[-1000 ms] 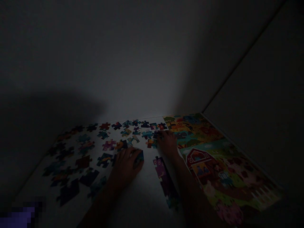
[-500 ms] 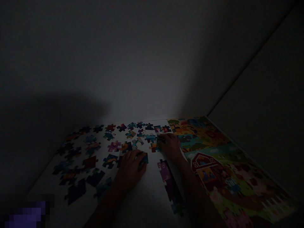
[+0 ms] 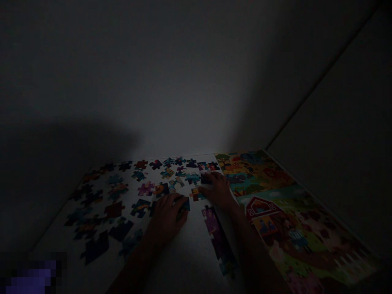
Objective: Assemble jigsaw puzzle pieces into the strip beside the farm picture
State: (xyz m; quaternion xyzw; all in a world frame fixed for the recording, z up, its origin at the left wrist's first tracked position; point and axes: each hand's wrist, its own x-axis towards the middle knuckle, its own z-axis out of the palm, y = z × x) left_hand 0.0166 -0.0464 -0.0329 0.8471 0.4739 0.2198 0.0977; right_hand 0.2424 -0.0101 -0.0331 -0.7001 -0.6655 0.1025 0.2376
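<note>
While the room is lying in near darkness, a joined strip of purple and dark cardboard puzzle pieces (image 3: 216,234) is running along the pale tabletop (image 3: 183,261) nearest the camera, between the two forearms. Just past it the left hand (image 3: 168,216) is resting palm-down, fingers curled over a dark blue puzzle piece (image 3: 184,204) that is peeking out at the fingertips – likely pinning it flat, though whether it is truly pinched I cannot tell. Farther on, the right hand (image 3: 218,190) is reaching with fingers spread low, fingertips touching a small orange and teal puzzle piece (image 3: 196,194) just to its left. To the right a colourful farm picture sheet with a red barn (image 3: 275,204) is lying flat – probably as a guide – while scattered loose pieces (image 3: 143,179) are spreading toward the far wall.
</note>
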